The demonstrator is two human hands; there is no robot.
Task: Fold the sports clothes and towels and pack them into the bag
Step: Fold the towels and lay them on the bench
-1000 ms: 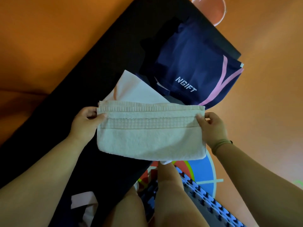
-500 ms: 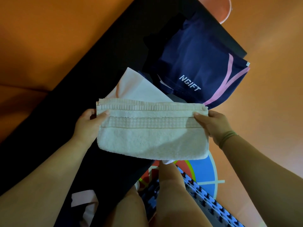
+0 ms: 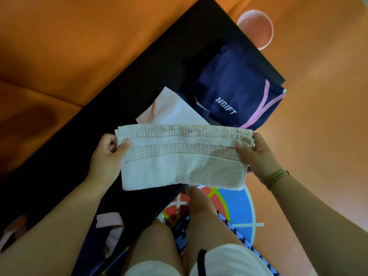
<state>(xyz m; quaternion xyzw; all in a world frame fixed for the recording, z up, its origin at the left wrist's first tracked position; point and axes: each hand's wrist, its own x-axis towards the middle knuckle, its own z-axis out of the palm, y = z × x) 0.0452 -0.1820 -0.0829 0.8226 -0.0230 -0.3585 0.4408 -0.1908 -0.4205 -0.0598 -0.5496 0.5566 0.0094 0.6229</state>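
A folded cream towel (image 3: 179,164) hangs in the air above the near edge of the black table (image 3: 119,96). My left hand (image 3: 107,154) pinches its upper left corner, thumb on top. My right hand (image 3: 256,154) pinches the upper right corner. Behind the towel lies a pale pink folded cloth (image 3: 171,110). Navy sports shorts (image 3: 233,88) with pink stripes and white lettering lie folded at the table's far right end. A navy and pink item (image 3: 107,232), possibly the bag, shows at the lower left, mostly hidden by my left arm.
A pink round basin (image 3: 255,28) stands on the orange floor past the table's far corner. Under my legs lie a colourful round mat (image 3: 239,208) and a blue and black foam tile (image 3: 245,242). Orange floor surrounds the table.
Both hands have lifted the towel's top edge a little and the layers there have spread apart. My right hand's fingers have shifted further onto the towel's front.
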